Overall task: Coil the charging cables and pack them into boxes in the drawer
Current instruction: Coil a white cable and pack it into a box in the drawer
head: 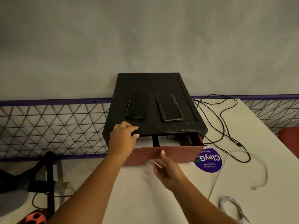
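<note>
A black drawer cabinet (161,88) stands on the white table against the wall. Its red drawer (178,153) is pulled partly out, showing white boxes (166,141) split by a black divider. My left hand (123,139) rests on the cabinet's front left top edge, fingers curled over it. Below the drawer's front panel, my right hand (166,170) has its thumb on the panel and its fingers underneath. A black cable (226,126) sprawls to the right of the cabinet. A loose white cable (258,164) and a coiled white cable (233,206) lie at the near right.
Two dark phones (136,105) (169,108) lie on the cabinet top. A round purple sticker (208,162) marks the table (137,199) beside the drawer. A wire mesh panel (48,126) runs behind the table. An orange helmet (34,217) sits on the floor at lower left.
</note>
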Available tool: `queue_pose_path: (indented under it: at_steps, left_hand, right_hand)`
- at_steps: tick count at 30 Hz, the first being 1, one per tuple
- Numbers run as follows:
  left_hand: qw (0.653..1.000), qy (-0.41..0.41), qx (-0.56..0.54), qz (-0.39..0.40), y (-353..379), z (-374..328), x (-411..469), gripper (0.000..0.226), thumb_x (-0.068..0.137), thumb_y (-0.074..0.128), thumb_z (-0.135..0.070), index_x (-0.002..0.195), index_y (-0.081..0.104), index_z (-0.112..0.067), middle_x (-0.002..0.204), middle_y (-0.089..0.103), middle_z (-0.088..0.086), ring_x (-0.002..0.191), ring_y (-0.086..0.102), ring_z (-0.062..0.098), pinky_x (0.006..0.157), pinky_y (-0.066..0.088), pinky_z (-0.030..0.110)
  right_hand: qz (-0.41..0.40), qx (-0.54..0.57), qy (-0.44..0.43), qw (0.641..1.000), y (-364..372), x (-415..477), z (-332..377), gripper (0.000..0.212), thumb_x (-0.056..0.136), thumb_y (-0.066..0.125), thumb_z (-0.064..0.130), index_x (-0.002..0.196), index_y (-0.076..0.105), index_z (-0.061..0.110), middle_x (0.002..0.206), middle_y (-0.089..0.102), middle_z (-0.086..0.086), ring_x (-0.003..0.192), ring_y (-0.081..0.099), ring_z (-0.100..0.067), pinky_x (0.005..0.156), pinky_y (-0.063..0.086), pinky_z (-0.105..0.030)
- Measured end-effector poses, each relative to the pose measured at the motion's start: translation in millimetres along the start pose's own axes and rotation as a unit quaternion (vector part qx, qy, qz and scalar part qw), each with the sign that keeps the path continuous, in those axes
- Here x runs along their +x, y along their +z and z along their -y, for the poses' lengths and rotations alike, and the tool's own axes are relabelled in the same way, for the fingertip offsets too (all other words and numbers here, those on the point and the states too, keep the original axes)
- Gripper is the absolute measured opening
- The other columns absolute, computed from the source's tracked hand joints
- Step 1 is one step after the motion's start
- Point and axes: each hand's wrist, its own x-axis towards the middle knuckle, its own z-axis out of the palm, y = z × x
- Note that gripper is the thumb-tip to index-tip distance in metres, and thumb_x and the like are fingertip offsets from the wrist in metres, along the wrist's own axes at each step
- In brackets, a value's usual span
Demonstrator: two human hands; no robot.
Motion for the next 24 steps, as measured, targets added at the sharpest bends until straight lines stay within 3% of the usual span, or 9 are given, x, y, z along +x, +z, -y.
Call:
queue_pose_path:
  at_steps: [5, 8, 14, 17, 24]
  left_hand:
    - [1.0, 0.004, 0.015, 0.016, -2.1, 1.6, 10.5, 0.031, 0.087, 0.064, -0.023, 0.118, 0.064, -0.022, 0.111, 0.057, 0.0, 0.108, 0.046, 0.018, 0.078, 0.041, 0.029]
    - [1.0, 0.008, 0.021, 0.011, -1.1, 2.8, 9.4, 0.03, 0.088, 0.063, -0.024, 0.117, 0.065, -0.022, 0.109, 0.057, -0.001, 0.105, 0.046, 0.018, 0.073, 0.037, 0.027]
    - [1.0, 0.012, 0.018, 0.008, -1.0, 2.5, 7.9, 0.03, 0.088, 0.062, -0.022, 0.118, 0.064, -0.02, 0.111, 0.057, 0.001, 0.105, 0.047, 0.018, 0.072, 0.036, 0.026]
    - [1.0, -0.002, 0.024, 0.007, 0.6, 2.3, 7.8, 0.031, 0.089, 0.061, -0.024, 0.119, 0.063, -0.021, 0.115, 0.056, 0.001, 0.108, 0.048, 0.019, 0.073, 0.037, 0.026]
    - [1.0, -0.023, 0.01, 0.002, 2.3, -0.4, 4.9, 0.031, 0.088, 0.062, -0.024, 0.119, 0.063, -0.022, 0.117, 0.055, 0.003, 0.109, 0.048, 0.021, 0.076, 0.041, 0.03]
  right_hand:
    - [-0.008, 0.037, 0.002, 0.999, 0.4, -0.8, -10.4, 0.034, 0.087, 0.062, 0.028, 0.114, 0.055, 0.008, 0.11, 0.063, -0.012, 0.098, 0.06, -0.025, 0.08, 0.053, -0.032]
    - [-0.009, 0.032, 0.003, 0.999, -1.2, -7.8, -20.4, 0.035, 0.087, 0.062, 0.029, 0.113, 0.054, 0.007, 0.107, 0.063, -0.011, 0.093, 0.062, -0.023, 0.066, 0.057, -0.027]
    - [-0.012, 0.004, -0.002, 1.0, -19.7, -39.3, -41.6, 0.018, 0.09, 0.055, 0.024, 0.1, 0.052, 0.01, 0.097, 0.065, -0.011, 0.093, 0.063, -0.025, 0.072, 0.054, -0.031]
    - [-0.012, -0.006, -0.002, 1.0, -31.2, -56.8, -52.9, 0.016, 0.092, 0.053, 0.023, 0.103, 0.051, 0.012, 0.103, 0.066, -0.01, 0.095, 0.064, -0.026, 0.075, 0.05, -0.031]
    - [-0.015, -0.008, -0.013, 1.0, -42.4, -74.9, -66.6, 0.011, 0.092, 0.054, 0.023, 0.097, 0.052, 0.014, 0.088, 0.071, -0.005, 0.088, 0.065, -0.023, 0.065, 0.053, -0.026]
